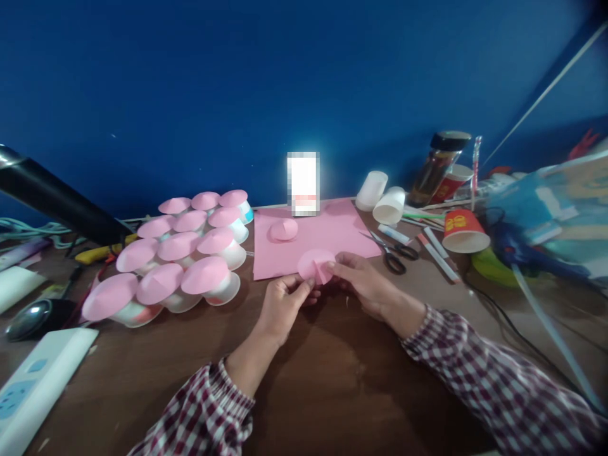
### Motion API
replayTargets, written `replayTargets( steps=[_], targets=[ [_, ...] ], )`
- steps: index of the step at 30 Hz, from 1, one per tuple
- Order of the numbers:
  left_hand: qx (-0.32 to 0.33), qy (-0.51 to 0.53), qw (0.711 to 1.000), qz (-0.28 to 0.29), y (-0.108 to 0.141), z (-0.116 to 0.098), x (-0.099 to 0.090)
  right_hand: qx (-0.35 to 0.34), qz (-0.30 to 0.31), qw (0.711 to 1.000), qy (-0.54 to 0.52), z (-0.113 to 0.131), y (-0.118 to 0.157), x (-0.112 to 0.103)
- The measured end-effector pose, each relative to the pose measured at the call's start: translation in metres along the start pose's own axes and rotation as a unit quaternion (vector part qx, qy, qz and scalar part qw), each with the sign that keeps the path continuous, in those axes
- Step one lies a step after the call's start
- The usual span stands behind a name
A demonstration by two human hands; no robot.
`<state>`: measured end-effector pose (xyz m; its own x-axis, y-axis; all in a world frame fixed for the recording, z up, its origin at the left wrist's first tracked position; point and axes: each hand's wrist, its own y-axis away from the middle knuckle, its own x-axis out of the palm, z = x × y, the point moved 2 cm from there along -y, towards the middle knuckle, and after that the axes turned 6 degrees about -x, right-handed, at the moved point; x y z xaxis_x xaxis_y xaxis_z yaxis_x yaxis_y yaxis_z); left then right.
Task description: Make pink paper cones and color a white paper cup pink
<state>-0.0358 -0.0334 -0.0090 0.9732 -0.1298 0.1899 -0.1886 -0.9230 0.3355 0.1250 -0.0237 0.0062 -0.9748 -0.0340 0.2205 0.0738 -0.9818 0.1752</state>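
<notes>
Query: Report the state of completion, using the pink sheet as the datum.

Reply: Left of the pink sheet, twelve cups carry pink cones, such as the front cone; those units read as complete. One loose cone lies on the sheet's left part, formed but without a cup. To the right of the sheet, two white cups have no cones. The pink disc at the near edge of the sheet appears part-formed: a fold or overlap shows at its near side, and its outline is not yet a full cone.

Query: Specify the disc's position relative to the fingers.

Reply: The disc is between the two hands. The fingers of the left hand are clamped on its near left margin, thumb on top. The fingers of the right hand are clamped on the right side, by the fold. Most of the upper face projects beyond the fingertips, away from the wearer (whether its underside touches the sheet cannot be told).

Query: Are the scissors in use?

Reply: No. They lie at the sheet's right edge, apart from both hands, on the same tabletop.
</notes>
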Motion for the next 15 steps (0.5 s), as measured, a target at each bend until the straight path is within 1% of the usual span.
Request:
replayTargets(
  steps=[10,15],
  targets=[
    [-0.005,0.009,1.0,-0.006,-0.0001,-0.0035,0.0031,-0.025,-0.017,0.999,0.015,-0.0001,-0.0004,0.0015],
    [-0.014,0.023,1.0,-0.008,0.0014,-0.0052,0.0043,-0.02,-0.025,0.999,0.013,0.0027,0.0022,0.0046]
  ],
)
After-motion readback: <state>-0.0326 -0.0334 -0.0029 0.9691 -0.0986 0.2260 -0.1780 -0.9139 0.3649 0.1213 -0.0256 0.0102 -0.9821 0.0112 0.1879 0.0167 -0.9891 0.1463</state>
